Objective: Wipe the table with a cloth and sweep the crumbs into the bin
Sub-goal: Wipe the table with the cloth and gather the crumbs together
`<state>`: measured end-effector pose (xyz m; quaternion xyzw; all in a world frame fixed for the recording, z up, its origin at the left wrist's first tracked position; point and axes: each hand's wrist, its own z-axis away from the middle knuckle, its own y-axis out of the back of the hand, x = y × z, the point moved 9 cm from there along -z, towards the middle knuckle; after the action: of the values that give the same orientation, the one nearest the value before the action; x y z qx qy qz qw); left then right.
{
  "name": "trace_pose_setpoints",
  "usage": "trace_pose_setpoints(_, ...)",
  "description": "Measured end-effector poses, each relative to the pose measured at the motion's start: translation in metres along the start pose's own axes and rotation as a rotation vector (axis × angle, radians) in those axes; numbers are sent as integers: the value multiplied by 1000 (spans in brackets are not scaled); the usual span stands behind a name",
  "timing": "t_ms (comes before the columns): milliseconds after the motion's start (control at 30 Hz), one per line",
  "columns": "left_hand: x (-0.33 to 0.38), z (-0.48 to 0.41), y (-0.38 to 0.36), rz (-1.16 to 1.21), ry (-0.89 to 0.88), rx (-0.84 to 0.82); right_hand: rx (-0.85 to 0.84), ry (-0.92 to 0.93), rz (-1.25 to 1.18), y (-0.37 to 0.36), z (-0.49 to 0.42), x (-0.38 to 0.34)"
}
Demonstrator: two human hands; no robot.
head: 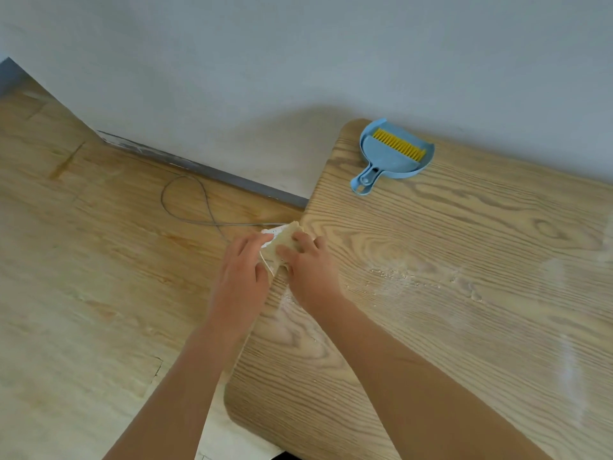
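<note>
A small pale cloth (282,239) sits at the left edge of the wooden table (464,260), partly over the edge. My left hand (243,273) grips its left side just off the table. My right hand (306,263) presses and holds its right side on the tabletop. Pale crumbs (408,277) are scattered across the table to the right of my hands. No bin is in view.
A blue dustpan (389,161) with a yellow-bristled brush (398,144) in it lies at the table's far left corner by the wall. A grey cable (185,207) loops on the wooden floor left of the table.
</note>
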<state>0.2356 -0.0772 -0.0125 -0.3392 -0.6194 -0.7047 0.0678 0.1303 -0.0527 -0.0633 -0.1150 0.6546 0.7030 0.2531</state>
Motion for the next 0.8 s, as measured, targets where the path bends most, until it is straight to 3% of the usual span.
trace_pose_setpoints(133,6,-3,-12,32,-18,-58,86,-34,24,13,11,20)
trace_pose_setpoints(267,25,-12,-27,76,-106,-81,309,-160,71,44,44,74)
trace_pose_setpoints(533,49,-12,-43,50,-206,-146,504,-504,-4,96,110,168)
trace_pose_setpoints(667,47,-12,-41,48,-197,-130,609,-356,-34,109,90,121)
trace_pose_setpoints(733,45,-11,-40,45,-186,-125,537,-236,-9,99,67,84)
trace_pose_setpoints(800,43,-10,-39,28,-176,-119,349,-173,36,76,42,62)
